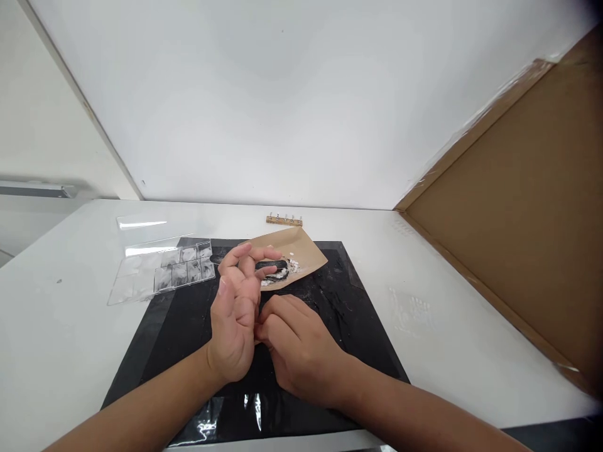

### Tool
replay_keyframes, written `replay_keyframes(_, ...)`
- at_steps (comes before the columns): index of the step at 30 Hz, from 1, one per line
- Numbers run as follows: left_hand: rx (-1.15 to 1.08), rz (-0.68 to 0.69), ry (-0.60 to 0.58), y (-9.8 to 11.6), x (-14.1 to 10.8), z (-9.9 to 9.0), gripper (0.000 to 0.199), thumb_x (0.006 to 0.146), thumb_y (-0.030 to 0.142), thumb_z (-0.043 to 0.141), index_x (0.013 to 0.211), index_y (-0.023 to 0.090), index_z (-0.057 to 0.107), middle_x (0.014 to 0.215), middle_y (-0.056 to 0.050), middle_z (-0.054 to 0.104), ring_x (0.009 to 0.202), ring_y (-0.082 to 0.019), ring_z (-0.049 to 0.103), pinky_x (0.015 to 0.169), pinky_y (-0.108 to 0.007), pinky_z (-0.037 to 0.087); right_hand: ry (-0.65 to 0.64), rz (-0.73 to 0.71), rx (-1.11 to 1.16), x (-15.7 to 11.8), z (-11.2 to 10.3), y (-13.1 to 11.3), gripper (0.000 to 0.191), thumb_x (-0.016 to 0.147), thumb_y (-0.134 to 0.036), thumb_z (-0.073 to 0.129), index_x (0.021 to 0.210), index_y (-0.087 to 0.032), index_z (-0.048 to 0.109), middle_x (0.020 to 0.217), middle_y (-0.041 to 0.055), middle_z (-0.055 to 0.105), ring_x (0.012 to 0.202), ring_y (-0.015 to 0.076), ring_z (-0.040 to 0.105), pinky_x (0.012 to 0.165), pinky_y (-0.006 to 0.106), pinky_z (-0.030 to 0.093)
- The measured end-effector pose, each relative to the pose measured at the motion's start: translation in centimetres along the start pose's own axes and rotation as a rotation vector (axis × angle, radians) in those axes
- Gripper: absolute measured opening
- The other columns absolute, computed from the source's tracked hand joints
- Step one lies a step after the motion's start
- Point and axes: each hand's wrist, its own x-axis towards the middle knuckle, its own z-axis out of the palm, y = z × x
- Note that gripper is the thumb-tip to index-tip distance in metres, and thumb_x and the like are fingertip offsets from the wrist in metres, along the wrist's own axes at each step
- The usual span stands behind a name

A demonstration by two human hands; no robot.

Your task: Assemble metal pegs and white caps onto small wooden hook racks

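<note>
My left hand [238,314] is raised over the black mat [330,351], palm towards me, with its fingers spread and slightly bent. Against its outer edge, my right hand [301,345] is closed in a pinch, thumb and forefinger pressed together. What they hold, if anything, is mostly hidden; a small tan edge shows below the fingertips. Just beyond both hands lies a sheet of brown paper [301,245] bearing small white flakes [293,265] and a dark elongated object [273,265], partly covered by my left fingers.
A clear plastic compartment box [183,274] with its lid raised stands at the left, part of it over the mat. Behind the paper sits a small wooden strip [284,220] with several metal pieces on it. A cardboard panel [518,207] borders the white table [56,326] on the right.
</note>
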Motion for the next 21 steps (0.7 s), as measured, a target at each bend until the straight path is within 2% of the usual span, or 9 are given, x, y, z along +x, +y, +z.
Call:
replay_keyframes(10,0.187,0.105,-0.040,-0.37,-0.15,0.16,0.056,0.100,0.075,0.031,0.131,0.031,0.045,0.130,-0.009,0.057,0.141,-0.032,0.044,0.127,-0.060,0.018,-0.008,-0.025,-0.105,-0.10,0.15,-0.08,0.030,0.098,-0.006,0.040,0.076,-0.022,0.054,0.076,0.0043,0.053,0.067,0.0194,0.041,0.059,0.035,0.035)
replay_keyframes(21,0.176,0.139,-0.076,-0.01,-0.32,0.44,0.061,0.100,0.078,0.030,0.139,0.033,0.042,0.139,-0.010,0.054,0.149,-0.033,0.038,0.129,-0.063,0.012,0.026,-0.013,-0.084,-0.07,0.01,-0.23,0.028,0.099,-0.006,0.044,0.079,-0.022,0.055,0.077,0.0049,0.058,0.070,0.0187,0.047,0.063,0.033,0.039)
